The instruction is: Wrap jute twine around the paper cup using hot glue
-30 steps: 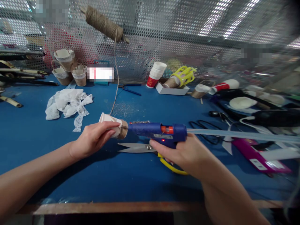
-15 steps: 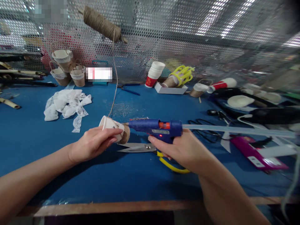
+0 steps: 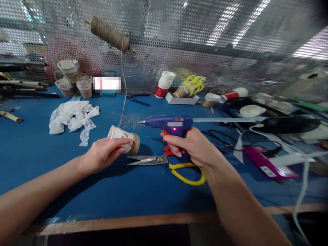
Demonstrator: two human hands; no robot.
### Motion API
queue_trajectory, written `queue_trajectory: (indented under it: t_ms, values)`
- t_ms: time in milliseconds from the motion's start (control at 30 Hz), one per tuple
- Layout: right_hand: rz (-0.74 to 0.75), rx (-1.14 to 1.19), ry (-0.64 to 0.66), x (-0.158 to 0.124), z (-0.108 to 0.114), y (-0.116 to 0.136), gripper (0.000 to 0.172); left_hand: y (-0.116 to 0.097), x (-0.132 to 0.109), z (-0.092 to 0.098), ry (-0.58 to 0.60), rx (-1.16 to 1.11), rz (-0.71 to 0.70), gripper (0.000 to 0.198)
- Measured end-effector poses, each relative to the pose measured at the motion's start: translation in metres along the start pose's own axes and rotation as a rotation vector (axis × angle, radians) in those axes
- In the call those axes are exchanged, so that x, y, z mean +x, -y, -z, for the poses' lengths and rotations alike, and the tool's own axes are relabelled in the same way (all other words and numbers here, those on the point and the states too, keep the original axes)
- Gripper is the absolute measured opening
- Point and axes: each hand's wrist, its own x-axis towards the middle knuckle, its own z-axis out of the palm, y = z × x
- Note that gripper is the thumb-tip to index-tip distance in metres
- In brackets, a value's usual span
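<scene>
Your left hand [image 3: 101, 155] is pinching the paper cup [image 3: 115, 133] at front centre of the blue table [image 3: 107, 196], cup tipped on its side, mouth left, twine wrap [image 3: 135, 143] round its base end; can't tell if it touches the tabletop. Your right hand [image 3: 188, 143] is wrapped round the glue gun [image 3: 166, 122] grip, red light on, nozzle near the wrapped end but apart from it. Yellow-handled scissors [image 3: 159, 159] lie below the gun, blades parted, with white lace [image 3: 71, 114] beyond your left hand.
</scene>
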Motion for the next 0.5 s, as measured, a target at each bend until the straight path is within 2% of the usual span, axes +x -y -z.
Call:
queue_trajectory:
  t_ms: [100,167,400,500]
  values:
    - [-0.049,0.014,-0.180,0.016,0.007,-0.011,0.018,0.001,-0.001,-0.002,-0.026,-0.014,0.003,0.019]
    - [-0.127,-0.057,-0.285,0.029,0.012,-0.020,0.019,0.001,-0.001,-0.003,-0.038,-0.018,0.002,0.020]
    - [-0.334,-0.293,-0.261,0.067,0.013,-0.043,0.026,0.001,-0.002,-0.006,-0.056,-0.028,-0.040,0.021]
    - [-0.361,-0.384,-0.258,0.075,0.010,-0.045,0.031,0.001,-0.002,-0.006,-0.064,-0.045,-0.076,0.021]
